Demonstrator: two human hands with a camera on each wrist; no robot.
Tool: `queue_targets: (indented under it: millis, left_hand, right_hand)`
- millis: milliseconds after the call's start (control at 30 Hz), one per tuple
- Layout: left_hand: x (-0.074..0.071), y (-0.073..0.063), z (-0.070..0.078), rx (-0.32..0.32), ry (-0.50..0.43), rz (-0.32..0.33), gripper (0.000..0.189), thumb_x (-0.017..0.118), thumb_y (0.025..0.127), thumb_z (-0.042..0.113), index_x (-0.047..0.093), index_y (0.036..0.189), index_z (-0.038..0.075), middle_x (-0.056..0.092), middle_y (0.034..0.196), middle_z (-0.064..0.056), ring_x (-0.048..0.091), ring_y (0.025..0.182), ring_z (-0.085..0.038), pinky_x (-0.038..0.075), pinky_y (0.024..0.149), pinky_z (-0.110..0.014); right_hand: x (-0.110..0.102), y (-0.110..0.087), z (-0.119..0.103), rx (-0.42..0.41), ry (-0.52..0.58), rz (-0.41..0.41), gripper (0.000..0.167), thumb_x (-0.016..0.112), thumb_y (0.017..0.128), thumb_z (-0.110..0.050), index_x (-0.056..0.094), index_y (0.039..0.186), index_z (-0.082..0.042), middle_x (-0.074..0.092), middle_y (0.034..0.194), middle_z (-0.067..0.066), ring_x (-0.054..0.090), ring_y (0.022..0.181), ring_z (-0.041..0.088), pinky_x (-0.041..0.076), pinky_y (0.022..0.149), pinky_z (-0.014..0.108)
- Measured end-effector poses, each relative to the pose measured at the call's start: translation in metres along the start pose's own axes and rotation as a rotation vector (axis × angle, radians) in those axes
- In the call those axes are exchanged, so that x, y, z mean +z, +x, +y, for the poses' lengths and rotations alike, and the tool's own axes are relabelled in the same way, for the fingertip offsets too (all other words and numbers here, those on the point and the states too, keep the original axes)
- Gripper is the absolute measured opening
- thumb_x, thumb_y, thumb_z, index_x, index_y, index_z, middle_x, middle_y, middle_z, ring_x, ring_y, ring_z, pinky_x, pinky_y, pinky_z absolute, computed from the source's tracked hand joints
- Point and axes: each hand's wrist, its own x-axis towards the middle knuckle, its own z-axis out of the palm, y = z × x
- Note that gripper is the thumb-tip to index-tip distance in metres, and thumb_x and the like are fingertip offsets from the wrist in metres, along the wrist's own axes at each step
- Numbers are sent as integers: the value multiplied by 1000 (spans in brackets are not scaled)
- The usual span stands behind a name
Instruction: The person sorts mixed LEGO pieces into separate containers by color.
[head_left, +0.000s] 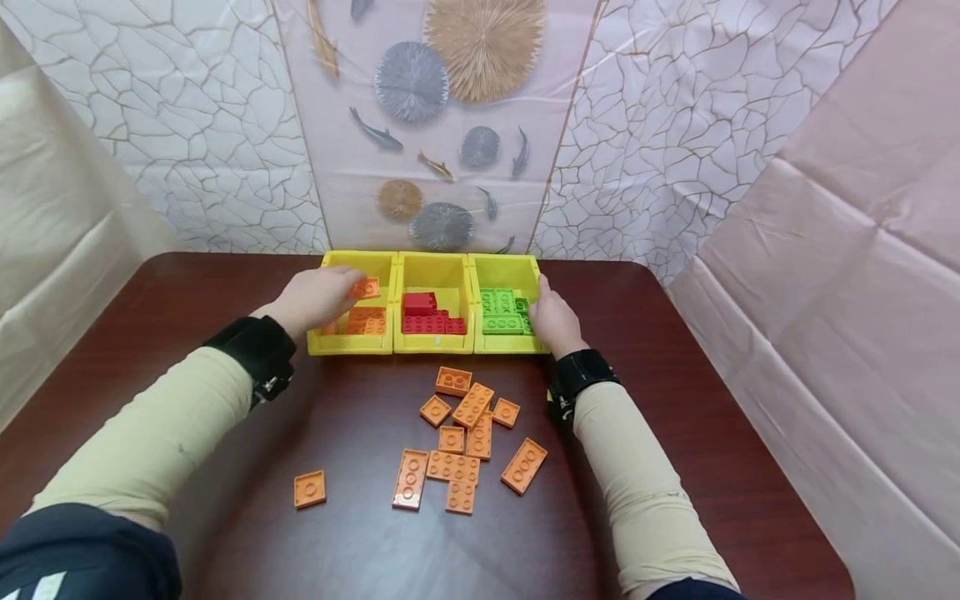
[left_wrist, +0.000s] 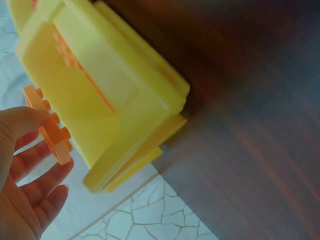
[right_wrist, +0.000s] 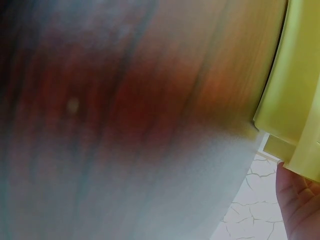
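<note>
My left hand (head_left: 321, 296) pinches an orange toy building brick (head_left: 366, 287) over the left yellow bin (head_left: 315, 343). In the left wrist view the brick (left_wrist: 52, 127) is tilted, its studs facing the bin, with the thumb on one side and fingers on the other. Orange bricks (head_left: 366, 321) lie inside that bin. My right hand (head_left: 557, 318) grips the right-hand wall of the right bin (head_left: 510, 346), which holds green bricks (head_left: 502, 323). Only part of this hand shows beside the yellow wall in the right wrist view.
Red bricks (head_left: 431, 321) sit in the middle bin (head_left: 435, 343); the bins stand side by side at the table's back edge. Several orange bricks (head_left: 453, 467) lie scattered in front, some overlapping. A single square orange brick (head_left: 310, 489) lies farther left on the dark table (head_left: 337, 550).
</note>
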Motion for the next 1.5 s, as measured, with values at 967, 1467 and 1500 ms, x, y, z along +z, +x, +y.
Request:
queue_targets:
  millis: [967,1467,1500]
  left_hand:
    - [34,55,-5,-189,-293,-369,42,49,90,12,51,128,-6,52,126,-24,47,110,-34,29,103,-49]
    - [9,-8,25,-83,-109,53,26,55,90,18,61,109,2,57,101,-13,52,91,-28,46,82,-44]
    - [8,-14,29,-57,-117,92,24,57,89,17,61,107,2,57,98,-12,52,87,-27,46,79,-43]
  right_hand:
    - [2,0,0,25,6,10,61,40,98,-17,9,150,-11,49,129,16,52,103,28,43,85,42]
    - [3,1,-1,16,-24,19,60,39,98,-17,11,150,-13,53,125,17,56,90,30,45,77,43]
    - [3,1,-1,19,-23,17,60,40,98,-17,11,150,-13,52,126,17,56,91,30,45,78,44]
